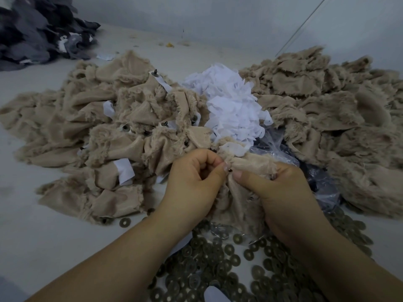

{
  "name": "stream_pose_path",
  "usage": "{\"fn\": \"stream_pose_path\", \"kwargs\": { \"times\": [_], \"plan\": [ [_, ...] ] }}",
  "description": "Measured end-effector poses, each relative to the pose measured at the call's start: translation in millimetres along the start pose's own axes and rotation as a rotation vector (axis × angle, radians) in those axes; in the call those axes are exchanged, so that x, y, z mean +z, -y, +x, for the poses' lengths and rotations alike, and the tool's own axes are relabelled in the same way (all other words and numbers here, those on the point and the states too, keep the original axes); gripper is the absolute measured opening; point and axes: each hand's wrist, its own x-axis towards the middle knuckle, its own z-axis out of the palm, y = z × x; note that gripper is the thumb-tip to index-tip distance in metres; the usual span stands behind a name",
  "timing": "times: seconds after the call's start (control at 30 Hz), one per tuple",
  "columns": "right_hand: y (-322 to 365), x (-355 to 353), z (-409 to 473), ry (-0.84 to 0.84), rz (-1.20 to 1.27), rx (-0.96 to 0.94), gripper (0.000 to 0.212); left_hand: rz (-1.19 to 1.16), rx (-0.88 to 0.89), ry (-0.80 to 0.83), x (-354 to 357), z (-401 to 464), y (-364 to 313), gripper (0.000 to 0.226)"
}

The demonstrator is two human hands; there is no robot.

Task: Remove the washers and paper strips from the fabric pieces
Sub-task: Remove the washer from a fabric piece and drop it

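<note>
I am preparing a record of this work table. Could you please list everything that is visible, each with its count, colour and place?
fabric piece in work: one, beige, held at centre
fabric pile with strips: many, beige, left
fabric pile without strips: many, beige, right
paper strips heap: many, white, centre back
washers: many, dark brass, near edge
plastic bag: one, clear, under the centre heap
dark fabric heap: many, grey, far left corner
table: one, pale grey
left hand: pinching the piece
right hand: gripping the piece
</note>
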Motion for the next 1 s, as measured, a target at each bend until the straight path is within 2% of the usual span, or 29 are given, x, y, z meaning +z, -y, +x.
{"fn": "stream_pose_path", "kwargs": {
  "times": [0.17,0.3,0.4,0.47,0.57,0.63,0.7,0.8,0.9,1.0],
  "plan": [
    [1,1,1,-0.001,0.087,0.098,0.020,0.057,0.104,0.029,-2,-1,1,0.018],
    [2,1,1,-0.025,0.070,0.121,0.022,0.048,0.116,0.035,-3,-2,2,0.020],
    [4,0,0,0.002,0.010,0.094,0.020,-0.003,0.143,0.032,-5,-2,-1,0.038],
    [5,0,-1,0.022,-0.050,0.051,0.020,0.045,0.156,-0.001,-7,-1,-3,0.047],
    [5,1,-3,0.018,-0.171,-0.024,0.024,0.187,0.199,-0.049,-10,3,-5,0.030],
    [5,2,-3,-0.006,-0.213,-0.042,0.022,0.217,0.276,-0.044,-10,4,-6,0.017],
    [6,2,-3,-0.012,-0.222,-0.025,0.014,0.280,0.406,-0.046,-9,2,-6,0.015],
    [7,0,-2,-0.008,-0.234,0.009,0.009,0.470,0.630,-0.007,-8,1,-3,0.007],
    [8,-2,-1,-0.001,-0.211,0.027,0.008,0.641,0.783,0.102,-11,3,4,0.011],
    [9,-6,2,0.031,-0.157,0.049,0.013,0.724,0.843,0.159,-14,5,9,0.014]
  ]
}}
